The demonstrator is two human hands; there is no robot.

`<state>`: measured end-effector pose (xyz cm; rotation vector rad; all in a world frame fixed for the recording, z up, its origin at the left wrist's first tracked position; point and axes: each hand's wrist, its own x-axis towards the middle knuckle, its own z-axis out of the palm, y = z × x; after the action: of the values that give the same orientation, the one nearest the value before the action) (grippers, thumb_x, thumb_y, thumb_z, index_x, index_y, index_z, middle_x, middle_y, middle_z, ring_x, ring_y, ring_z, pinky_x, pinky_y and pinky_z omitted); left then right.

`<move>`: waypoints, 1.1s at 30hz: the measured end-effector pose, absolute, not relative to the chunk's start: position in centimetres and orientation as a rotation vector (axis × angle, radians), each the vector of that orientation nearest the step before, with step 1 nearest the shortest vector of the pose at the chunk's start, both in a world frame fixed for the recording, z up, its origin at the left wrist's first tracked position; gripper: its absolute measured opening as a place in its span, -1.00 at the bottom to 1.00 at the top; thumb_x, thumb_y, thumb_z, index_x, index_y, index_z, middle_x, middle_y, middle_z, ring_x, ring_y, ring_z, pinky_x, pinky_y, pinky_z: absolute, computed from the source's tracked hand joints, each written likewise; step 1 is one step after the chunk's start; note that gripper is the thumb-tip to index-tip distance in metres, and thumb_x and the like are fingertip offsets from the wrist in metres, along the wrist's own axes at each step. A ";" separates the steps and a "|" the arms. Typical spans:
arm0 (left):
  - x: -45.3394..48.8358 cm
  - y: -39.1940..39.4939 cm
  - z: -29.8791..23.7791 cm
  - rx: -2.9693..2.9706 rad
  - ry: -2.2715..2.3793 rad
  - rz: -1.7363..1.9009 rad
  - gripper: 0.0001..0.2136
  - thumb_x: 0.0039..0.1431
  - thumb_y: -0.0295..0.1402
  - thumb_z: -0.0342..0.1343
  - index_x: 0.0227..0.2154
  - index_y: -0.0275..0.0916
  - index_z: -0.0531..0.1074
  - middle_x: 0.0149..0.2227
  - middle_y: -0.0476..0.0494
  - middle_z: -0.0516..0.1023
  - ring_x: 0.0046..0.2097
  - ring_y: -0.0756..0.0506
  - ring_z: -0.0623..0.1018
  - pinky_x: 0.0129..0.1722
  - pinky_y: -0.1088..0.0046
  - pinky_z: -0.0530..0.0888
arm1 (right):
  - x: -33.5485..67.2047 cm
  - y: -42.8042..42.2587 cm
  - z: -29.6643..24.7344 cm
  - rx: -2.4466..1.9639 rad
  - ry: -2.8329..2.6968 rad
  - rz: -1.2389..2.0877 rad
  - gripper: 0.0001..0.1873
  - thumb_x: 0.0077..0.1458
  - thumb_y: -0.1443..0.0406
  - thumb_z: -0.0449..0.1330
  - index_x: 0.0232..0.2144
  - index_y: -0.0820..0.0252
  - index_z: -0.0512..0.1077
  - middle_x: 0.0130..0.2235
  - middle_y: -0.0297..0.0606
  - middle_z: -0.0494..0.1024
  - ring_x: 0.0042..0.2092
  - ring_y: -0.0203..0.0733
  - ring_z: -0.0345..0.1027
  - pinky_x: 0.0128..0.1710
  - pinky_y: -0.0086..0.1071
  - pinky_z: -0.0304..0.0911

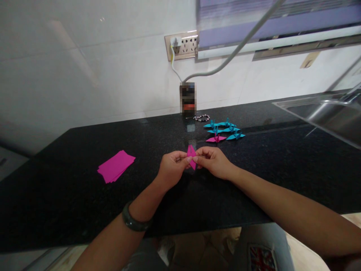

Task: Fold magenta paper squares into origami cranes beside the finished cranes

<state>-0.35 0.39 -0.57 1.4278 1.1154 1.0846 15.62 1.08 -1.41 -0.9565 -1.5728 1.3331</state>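
Note:
A pink piece of folded origami paper [191,151] is held upright over the dark countertop, narrow and diamond-shaped, with a split at its top point. My left hand [172,167] pinches its left side between thumb and fingers. On the opposite side, the thumb and fingers of my right hand [213,161] grip the same paper. Just beyond my right hand sit several blue paper cranes [231,129] and one pink paper crane [216,138]. A stack of pink paper sheets [116,166], slightly fanned, lies to the left of my left hand.
A phone-like object [188,99], blurred out, leans at the wall with a cable by it. Beside it lies a beaded bracelet [202,118]. A socket panel [182,46] is on the wall. The steel sink [332,113] lies at the right of the black countertop [70,210].

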 end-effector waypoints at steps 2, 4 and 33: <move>-0.5 0.5 -0.6 1.440 1.106 1.080 -0.85 -0.10 -0.33 0.17 -0.52 -0.34 0.44 -0.59 -0.05 0.47 -0.53 0.04 0.42 -0.50 0.55 0.36 | 15.4 1.0 -1.1 -0.963 -1.580 1.325 -0.80 -0.10 0.21 0.19 -0.49 0.26 0.36 -0.54 -0.35 0.40 -0.54 -0.39 0.21 -0.54 -0.48 0.12; -0.7 0.6 -0.6 1.442 1.094 1.082 -0.85 -0.07 -0.33 0.15 -0.51 -0.35 0.44 -0.58 -0.06 0.47 -0.53 0.05 0.42 -0.50 0.55 0.35 | 15.1 1.1 -0.7 -0.972 -1.599 1.308 -0.81 -0.10 0.22 0.19 -0.51 0.27 0.36 -0.55 -0.36 0.40 -0.56 -0.40 0.18 -0.56 -0.50 0.10; -1.6 1.7 -0.7 1.272 1.015 1.075 -0.78 -0.12 -0.26 0.20 -0.47 -0.34 0.41 -0.54 -0.04 0.42 -0.55 0.10 0.37 -0.64 0.65 0.26 | 14.9 2.7 0.7 -0.950 -1.684 1.362 -0.77 -0.13 0.21 0.21 -0.47 0.30 0.37 -0.58 -0.38 0.40 -0.55 -0.41 0.25 -0.52 -0.49 0.18</move>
<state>-1.56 1.66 -0.65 1.2722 1.0147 1.0748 14.90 2.66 0.71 -0.9503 -1.6845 1.3618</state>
